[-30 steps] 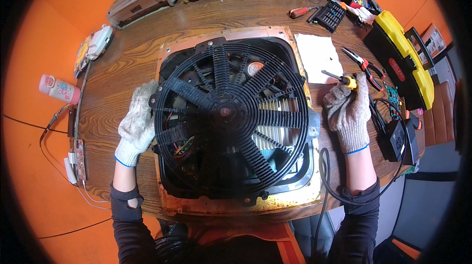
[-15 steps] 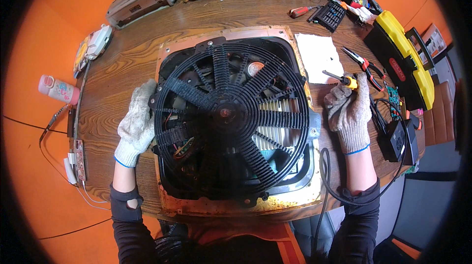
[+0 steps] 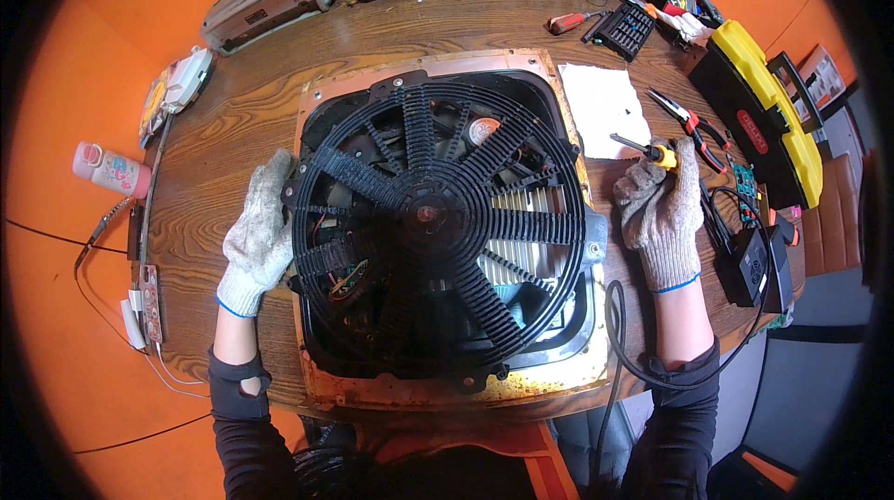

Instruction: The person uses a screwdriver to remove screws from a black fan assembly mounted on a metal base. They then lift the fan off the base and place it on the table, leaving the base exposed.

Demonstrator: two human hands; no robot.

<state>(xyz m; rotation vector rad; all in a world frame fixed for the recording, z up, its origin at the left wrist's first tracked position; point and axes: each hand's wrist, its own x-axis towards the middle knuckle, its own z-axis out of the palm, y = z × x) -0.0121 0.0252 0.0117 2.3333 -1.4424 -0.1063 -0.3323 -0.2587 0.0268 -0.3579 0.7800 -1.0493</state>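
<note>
A round black fan grille (image 3: 426,214) with ribbed spokes sits over an open metal housing (image 3: 466,392) with rusty edges. Between the spokes, metal fins (image 3: 526,253), wires and a green part show; much of the inside is hidden. My left hand (image 3: 257,221), in a whitish work glove, lies against the housing's left side, fingers loosely stretched along its edge. My right hand (image 3: 659,207), gloved too, is closed around a screwdriver (image 3: 663,156) with a yellow and black handle, its shaft pointing left. That hand rests on the table, right of the housing and apart from it.
White paper (image 3: 601,109), pliers (image 3: 686,123), a red-handled screwdriver (image 3: 568,22) and a black bit holder (image 3: 624,32) lie to the right. A yellow-black toolbox (image 3: 759,114) stands beyond. A black cable (image 3: 615,332) loops near my right forearm. A pink bottle (image 3: 112,169) is at the left.
</note>
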